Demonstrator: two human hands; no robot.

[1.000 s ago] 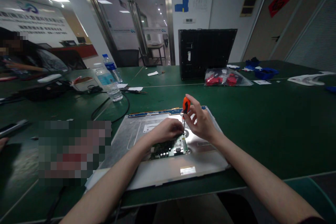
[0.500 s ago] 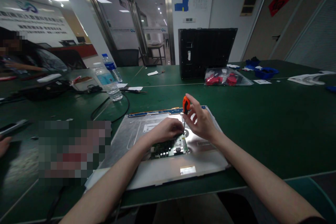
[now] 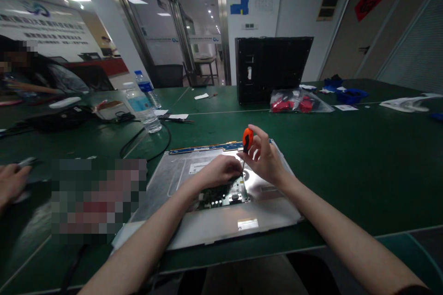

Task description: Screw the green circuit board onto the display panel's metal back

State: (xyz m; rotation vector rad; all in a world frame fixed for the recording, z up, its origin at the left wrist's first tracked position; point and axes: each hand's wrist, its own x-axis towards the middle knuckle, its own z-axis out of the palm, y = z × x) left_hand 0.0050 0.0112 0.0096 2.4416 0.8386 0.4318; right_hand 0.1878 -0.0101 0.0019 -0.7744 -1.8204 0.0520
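A silver metal display panel point(image 3: 211, 221) lies back-up on the green table in front of me. A small green circuit board point(image 3: 223, 195) sits on its middle. My right hand point(image 3: 265, 159) grips a screwdriver with an orange handle point(image 3: 247, 139), held upright with its thin shaft pointing down at the board's far corner. My left hand point(image 3: 218, 171) is closed, its fingertips pinched around the screwdriver's tip at the board.
Two water bottles point(image 3: 142, 106) and black cables point(image 3: 145, 140) lie to the left rear. A black monitor back cover point(image 3: 272, 69) stands behind, beside a plastic bag of red parts point(image 3: 297, 102). Another person's hand point(image 3: 12, 182) rests at the left edge.
My right hand has turned slightly on the screwdriver handle, which has tilted a little to the right. The other person's hand at the left has moved further onto the table.
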